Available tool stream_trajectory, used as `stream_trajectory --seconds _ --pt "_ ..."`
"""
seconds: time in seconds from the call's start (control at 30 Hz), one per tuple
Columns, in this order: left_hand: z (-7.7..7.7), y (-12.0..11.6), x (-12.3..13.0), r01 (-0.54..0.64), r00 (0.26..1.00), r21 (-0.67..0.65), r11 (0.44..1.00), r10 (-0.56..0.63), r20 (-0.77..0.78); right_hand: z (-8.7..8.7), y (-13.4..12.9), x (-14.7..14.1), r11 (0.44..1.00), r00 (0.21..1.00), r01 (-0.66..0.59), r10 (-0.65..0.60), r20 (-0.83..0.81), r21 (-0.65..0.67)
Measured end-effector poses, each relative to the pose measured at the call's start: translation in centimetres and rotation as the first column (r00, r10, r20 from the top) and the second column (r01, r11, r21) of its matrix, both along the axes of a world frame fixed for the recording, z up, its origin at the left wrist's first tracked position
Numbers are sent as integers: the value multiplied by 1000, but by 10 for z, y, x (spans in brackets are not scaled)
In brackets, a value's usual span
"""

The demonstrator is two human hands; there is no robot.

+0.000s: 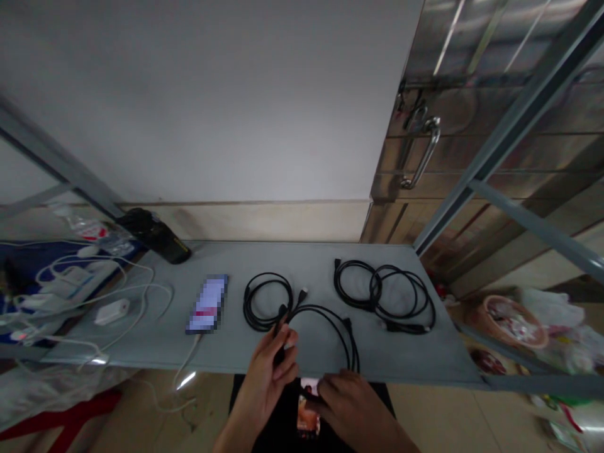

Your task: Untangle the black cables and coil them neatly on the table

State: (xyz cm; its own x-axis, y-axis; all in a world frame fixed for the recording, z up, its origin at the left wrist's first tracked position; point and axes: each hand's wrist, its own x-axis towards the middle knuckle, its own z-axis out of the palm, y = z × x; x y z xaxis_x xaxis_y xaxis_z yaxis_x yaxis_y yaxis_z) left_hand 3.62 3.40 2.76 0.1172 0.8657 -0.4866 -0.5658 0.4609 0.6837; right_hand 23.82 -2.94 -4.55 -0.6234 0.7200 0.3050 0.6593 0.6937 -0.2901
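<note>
My left hand [277, 362] is at the front edge of the grey shelf, its fingers closed round part of a black cable. That cable [325, 309] arcs across the shelf and down over the front edge to my right hand [348, 396]. My right hand is closed too, with a dark strand showing at its fingertips; the fingers hide most of what it grips. Just beyond my left hand lies a coiled black cable [246, 308] with connector ends near it. Farther right rest more coiled black cables [372, 290], their loops overlapping.
A phone [207, 304] with a white cord lies left of the coils. Further left are a black bottle [158, 236], a clear bottle [101, 233], a white charger [112, 311] and tangled white cords. Metal posts [500, 126] flank the shelf. A lit screen [308, 415] is below my hands.
</note>
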Motion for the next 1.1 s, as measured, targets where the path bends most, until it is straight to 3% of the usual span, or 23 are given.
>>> stream_trajectory --seconds 0.2,0.3,0.4,0.53,0.63,0.73,0.8,0.97,1.1 --pt "-7 2 -24 70 997 -33 997 -71 -31 -5 11 38 954 926 297 -276 -259 45" --pt "-13 -3 -26 68 997 -25 997 -68 -38 -14 7 47 910 830 405 -407 -381 -89" --pt "-15 -6 -21 52 997 -17 998 -53 -57 -20 -2 44 885 739 295 -451 -502 -360" --pt "-13 -8 -12 -6 992 3 1000 6 -125 -11 -11 34 768 565 151 -584 -583 -622" --pt "-12 -9 -9 -29 986 56 998 38 -164 2 -11 25 707 427 81 -661 -617 -702" --pt "-11 -11 -8 0 984 94 996 17 -177 6 -4 18 720 252 79 -683 -685 -689" --pt "-10 -12 -7 28 984 115 993 -7 -181 4 4 18 720 183 98 -692 -699 -687" --pt "-8 -13 -6 52 988 149 987 -29 -153 0 15 29 693 239 206 -721 -651 -691" --pt "-8 -12 -4 52 990 149 987 -31 -135 5 17 33 685 230 264 -729 -645 -679"
